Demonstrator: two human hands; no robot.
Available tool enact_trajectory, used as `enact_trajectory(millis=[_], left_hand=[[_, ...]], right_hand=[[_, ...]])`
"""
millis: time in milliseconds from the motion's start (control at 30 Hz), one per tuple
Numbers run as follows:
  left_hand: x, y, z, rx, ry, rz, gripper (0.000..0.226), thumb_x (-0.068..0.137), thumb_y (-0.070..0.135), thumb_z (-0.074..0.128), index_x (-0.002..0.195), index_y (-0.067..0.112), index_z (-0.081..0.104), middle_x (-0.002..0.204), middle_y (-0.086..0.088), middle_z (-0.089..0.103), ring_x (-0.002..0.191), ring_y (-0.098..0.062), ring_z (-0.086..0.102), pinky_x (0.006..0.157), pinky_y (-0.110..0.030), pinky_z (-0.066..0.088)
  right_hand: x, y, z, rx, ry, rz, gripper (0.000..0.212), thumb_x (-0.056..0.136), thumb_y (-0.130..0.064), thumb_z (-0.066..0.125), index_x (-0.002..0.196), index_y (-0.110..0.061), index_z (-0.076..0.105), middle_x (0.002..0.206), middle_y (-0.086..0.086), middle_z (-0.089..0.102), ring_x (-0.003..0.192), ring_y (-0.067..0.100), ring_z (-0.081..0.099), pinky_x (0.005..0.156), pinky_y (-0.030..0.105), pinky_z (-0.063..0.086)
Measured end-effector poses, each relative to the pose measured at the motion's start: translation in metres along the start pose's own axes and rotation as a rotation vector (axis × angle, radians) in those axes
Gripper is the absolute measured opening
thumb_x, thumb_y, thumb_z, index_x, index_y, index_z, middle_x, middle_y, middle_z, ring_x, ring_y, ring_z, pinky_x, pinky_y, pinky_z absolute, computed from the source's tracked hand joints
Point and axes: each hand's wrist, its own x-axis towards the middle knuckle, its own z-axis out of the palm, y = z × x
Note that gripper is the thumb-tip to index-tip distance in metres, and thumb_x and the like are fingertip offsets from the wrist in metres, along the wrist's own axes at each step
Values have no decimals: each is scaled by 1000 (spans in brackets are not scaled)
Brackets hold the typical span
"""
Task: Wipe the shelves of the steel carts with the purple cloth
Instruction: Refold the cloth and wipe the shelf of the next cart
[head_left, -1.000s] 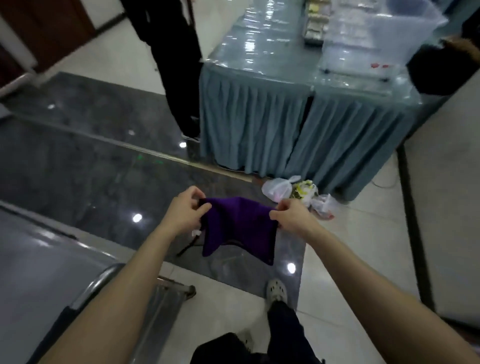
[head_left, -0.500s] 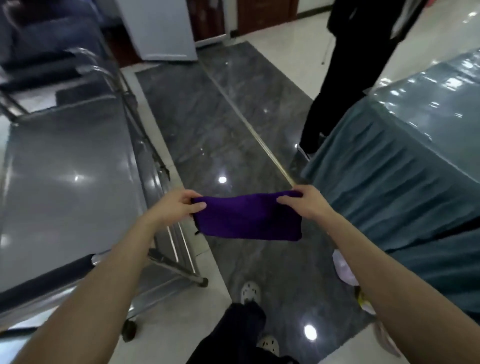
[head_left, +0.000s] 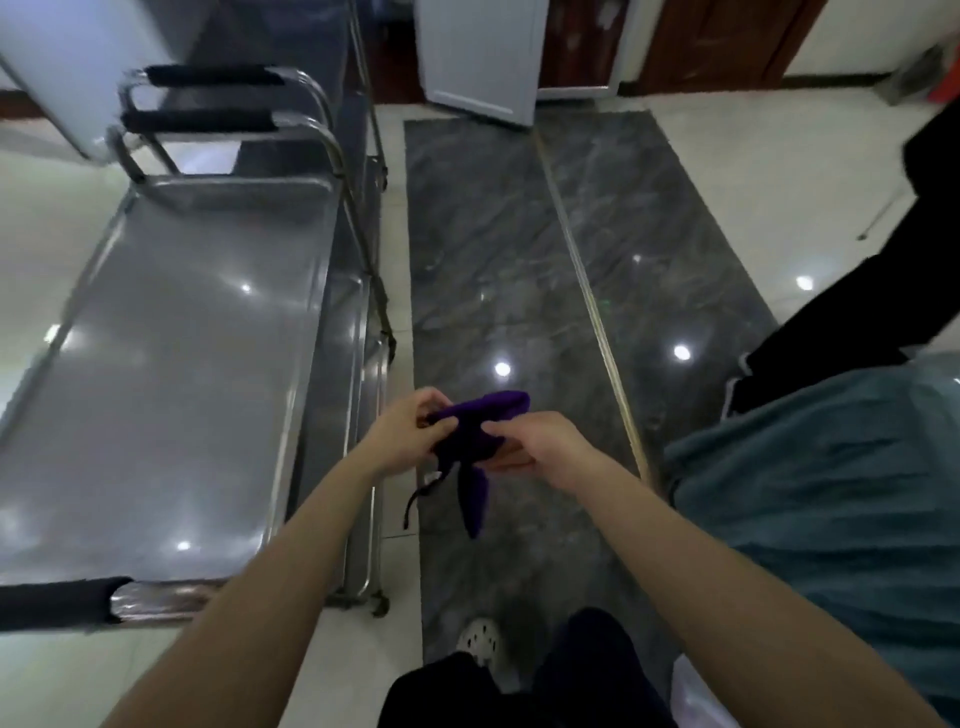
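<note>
The fingers (head_left: 435, 404) of the left hand (head_left: 408, 441) are curling round one end of the purple cloth (head_left: 483, 415), and the right hand (head_left: 543, 447) is pinching the other end. Both are holding it bunched between them in the lower middle of the frame, with a tail of fabric and a thin black cord (head_left: 415, 501) dangling beneath. The cloth is hanging in the air over the dark marble strip (head_left: 493, 234) of floor, touching no shelf.

Judging by that, the wiping is not yet under way here: the cloth looks as if it is being gathered into a pad. The steel cart (head_left: 171, 364) is standing just left of the hands, its top shelf filling the left half of the frame and shining with lamp reflections. Whether it is already wiped I cannot tell. A lower shelf is showing along its right edge, and the padded handles (head_left: 208, 75) of what may be a second cart are showing at upper left — all of that seems left to do.

At lower right a table draped in teal (head_left: 831, 493) is crowding the person's side, and another person in black (head_left: 857, 322) is standing at the right edge — neither is standing between the hands and the cart.
</note>
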Motion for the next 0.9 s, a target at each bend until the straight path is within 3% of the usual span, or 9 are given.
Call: enact_trajectory(millis=[200, 267, 333, 400, 500, 567, 633, 767, 900], left_hand=[[20, -1, -16, -269, 169, -75, 50, 90, 16, 90, 133, 19, 65, 123, -3, 77, 112, -16, 76, 101, -42, 63], [23, -1, -20, -257, 381, -116, 39, 93, 3, 83, 126, 16, 68, 117, -7, 78, 111, -19, 75, 104, -47, 61], [21, -1, -19, -248, 507, -174, 33, 97, -5, 74, 123, 14, 69, 113, -8, 78, 110, -22, 76, 102, -50, 62], [19, 1, -18, -225, 518, -230, 35, 97, -3, 72, 121, 21, 66, 110, -1, 79, 105, -18, 78, 97, -48, 65], [6, -3, -21, -239, 592, -309, 40, 93, 6, 75, 116, 31, 55, 101, 6, 79, 95, -16, 79, 86, -44, 67], [-14, -14, -22, -336, 714, -367, 48, 84, 16, 80, 118, 36, 53, 108, 7, 76, 97, -11, 76, 84, -34, 66], [-37, -33, -19, -398, 745, -456, 64, 78, 18, 91, 127, 36, 54, 119, 7, 69, 103, -11, 71, 86, -29, 63], [-51, -89, 16, -232, 600, -753, 42, 89, 18, 86, 126, 28, 71, 122, 4, 74, 109, -14, 70, 98, -34, 57], [-41, -117, 51, -433, 832, -815, 15, 95, 19, 74, 106, 25, 67, 102, -3, 76, 94, -29, 75, 86, -45, 64]], right_hand=[[66, -71, 19, -75, -345, -65, 24, 111, -15, 60, 130, -5, 72, 117, 15, 81, 110, 30, 79, 102, 47, 62], [86, -92, 21, -310, -441, -113, 23, 110, -9, 56, 125, -9, 74, 110, 11, 83, 103, 28, 81, 102, 51, 62], [109, -111, 18, -738, -324, -429, 19, 99, -16, 72, 118, -17, 74, 105, 1, 82, 98, 18, 79, 98, 47, 63], [130, -133, 22, -1109, -232, -830, 62, 82, -39, 86, 138, -25, 62, 134, -5, 66, 128, 14, 61, 112, 38, 50], [148, -157, 60, -1419, -605, -1019, 94, 82, -48, 87, 162, -29, 42, 159, -5, 52, 160, 15, 28, 134, 50, 10], [152, -158, 93, -1468, -813, -943, 51, 92, -40, 81, 141, -32, 68, 123, -10, 74, 136, 15, 58, 127, 42, 32], [151, -151, 113, -1448, -881, -956, 20, 98, -32, 76, 117, -29, 78, 99, -10, 76, 101, 14, 69, 92, 32, 54], [165, -125, 125, -1329, -934, -928, 7, 104, -31, 68, 111, -30, 67, 93, -9, 72, 88, 12, 69, 76, 34, 56], [199, -97, 126, -1381, -917, -834, 7, 109, -32, 58, 116, -33, 57, 99, -8, 72, 89, 12, 68, 75, 32, 53]])
